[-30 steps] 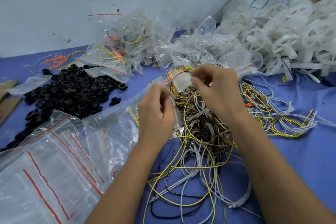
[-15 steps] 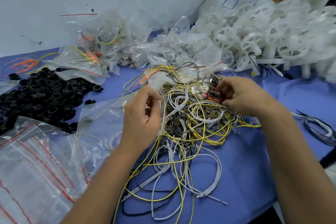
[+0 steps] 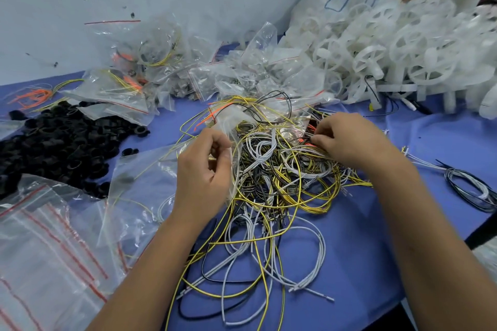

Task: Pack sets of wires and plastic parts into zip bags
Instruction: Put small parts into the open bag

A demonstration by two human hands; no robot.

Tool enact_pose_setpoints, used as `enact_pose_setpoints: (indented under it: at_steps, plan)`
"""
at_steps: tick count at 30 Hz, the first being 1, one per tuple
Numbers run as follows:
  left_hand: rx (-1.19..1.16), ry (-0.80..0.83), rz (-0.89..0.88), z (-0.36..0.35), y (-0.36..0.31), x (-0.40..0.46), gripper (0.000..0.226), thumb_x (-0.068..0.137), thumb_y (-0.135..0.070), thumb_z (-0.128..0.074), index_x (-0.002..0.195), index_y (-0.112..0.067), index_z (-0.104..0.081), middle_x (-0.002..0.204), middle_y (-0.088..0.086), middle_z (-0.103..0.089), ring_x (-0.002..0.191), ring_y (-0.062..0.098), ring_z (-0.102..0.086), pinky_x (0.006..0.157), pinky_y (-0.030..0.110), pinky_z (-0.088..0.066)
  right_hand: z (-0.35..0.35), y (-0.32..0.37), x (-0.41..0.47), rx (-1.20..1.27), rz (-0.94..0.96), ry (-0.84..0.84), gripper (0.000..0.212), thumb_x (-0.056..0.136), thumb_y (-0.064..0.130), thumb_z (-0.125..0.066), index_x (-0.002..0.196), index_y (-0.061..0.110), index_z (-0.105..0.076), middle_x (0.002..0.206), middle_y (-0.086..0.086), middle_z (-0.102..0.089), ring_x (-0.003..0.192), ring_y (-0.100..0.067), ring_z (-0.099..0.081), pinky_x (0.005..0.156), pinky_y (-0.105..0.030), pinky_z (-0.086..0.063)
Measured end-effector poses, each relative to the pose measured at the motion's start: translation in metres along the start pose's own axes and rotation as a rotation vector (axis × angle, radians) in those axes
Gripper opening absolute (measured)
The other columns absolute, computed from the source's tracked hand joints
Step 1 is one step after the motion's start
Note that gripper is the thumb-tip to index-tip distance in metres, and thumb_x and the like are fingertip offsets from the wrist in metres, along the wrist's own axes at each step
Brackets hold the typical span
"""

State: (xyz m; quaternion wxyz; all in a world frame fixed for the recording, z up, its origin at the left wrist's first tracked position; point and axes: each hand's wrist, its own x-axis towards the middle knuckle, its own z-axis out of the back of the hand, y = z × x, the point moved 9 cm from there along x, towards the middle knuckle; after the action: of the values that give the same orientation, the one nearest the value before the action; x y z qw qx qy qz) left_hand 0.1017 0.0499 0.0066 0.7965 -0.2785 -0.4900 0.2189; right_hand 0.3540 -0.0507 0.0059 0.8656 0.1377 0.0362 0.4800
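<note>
**Blue worktop, tangle risk at the wire pick**

Blue-covered worktop (image 3: pixel 363 250), grey wall behind, stock piled all over it.

Near: stack of empty zip bags (image 3: pixel 40 250) with red seal strips at lower left. Loose ends of the wire pile (image 3: pixel 269 183) (yellow, white, black loops) trail toward the near edge.

Middle: left hand (image 3: pixel 204 169) has fingers curled, pinching the mouth of a clear zip bag (image 3: pixel 139 188) that lies flat to its left; a few wires seem to be inside already. Right hand (image 3: pixel 347 142) is dug into the top of the pile, fingertips pinched on something near an orange wire (image 3: pixel 306 141). Can't tell which strand it actually has.

Risks, my read:
- Loops are interlocked. Pulling one strand likely drags neighbours, so wrong count in the set, or wires swept off the near edge.
- Bag mouth is held by one pinch only. A snagged wire could yank it shut or out of the grip.
- Thin film plus stiff wire ends: could poke through or block the seal.

Far: black plastic rings (image 3: pixel 53 142) heaped at left, so that part needs a reach across the bag. Filled bags (image 3: pixel 139 75) beyond, white plastic wheels (image 3: pixel 390 48) heaped at right rear, small separate wire bundle (image 3: pixel 470 185) at far right.
</note>
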Motion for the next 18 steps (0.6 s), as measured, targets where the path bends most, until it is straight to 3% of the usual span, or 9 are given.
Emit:
enact_pose_setpoints:
  at_steps: [3, 5, 9, 14, 18]
  plan:
    - [0.002, 0.0, -0.004, 0.0, 0.001, 0.0, 0.015, 0.091, -0.006, -0.058, 0.09, -0.021, -0.057, 0.079, -0.009, -0.055, 0.074, 0.019, -0.055, 0.062, 0.032, -0.043, -0.002, -0.017, 0.002, -0.066, -0.15, 0.048, 0.032, 0.103, 0.041, -0.056, 0.096, 0.014, -0.073, 0.094, -0.011, -0.07, 0.09, -0.031, -0.062, 0.075, -0.039, -0.052]
    - [0.009, -0.002, -0.008, 0.0, 0.001, 0.0, 0.016, 0.091, -0.007, -0.058, 0.09, -0.023, -0.057, 0.079, -0.01, -0.055, 0.075, 0.018, -0.055, 0.062, 0.034, -0.045, 0.005, -0.019, 0.004, -0.102, -0.212, 0.012, 0.036, 0.099, 0.044, -0.061, 0.089, 0.01, -0.069, 0.087, -0.013, -0.066, 0.086, -0.033, -0.06, 0.07, -0.036, -0.046]
    - [0.01, -0.009, -0.009, 0.001, 0.0, 0.0, 0.016, 0.089, -0.008, -0.057, 0.09, -0.024, -0.056, 0.081, -0.01, -0.056, 0.075, 0.017, -0.055, 0.061, 0.037, -0.047, 0.025, 0.016, 0.004, 0.015, -0.034, -0.179, 0.015, 0.087, 0.034, -0.08, 0.085, 0.02, -0.08, 0.082, -0.006, -0.074, 0.08, -0.026, -0.067, 0.07, -0.034, -0.054]
    - [0.012, -0.006, -0.009, 0.002, 0.0, 0.0, 0.015, 0.089, -0.007, -0.057, 0.089, -0.022, -0.057, 0.079, -0.007, -0.055, 0.074, 0.019, -0.055, 0.06, 0.037, -0.046, -0.001, 0.021, 0.004, 0.003, -0.041, 0.008, 0.017, 0.092, 0.036, -0.074, 0.098, 0.021, -0.082, 0.095, -0.007, -0.077, 0.087, -0.025, -0.068, 0.078, -0.038, -0.058]
    - [0.031, -0.014, -0.016, 0.002, -0.001, 0.0, 0.015, 0.088, -0.006, -0.057, 0.089, -0.021, -0.057, 0.08, -0.01, -0.056, 0.075, 0.017, -0.055, 0.061, 0.036, -0.047, -0.004, 0.013, 0.011, -0.014, -0.135, 0.012, 0.039, 0.099, 0.046, -0.061, 0.078, 0.013, -0.064, 0.085, -0.014, -0.064, 0.079, -0.032, -0.056, 0.068, -0.035, -0.042]
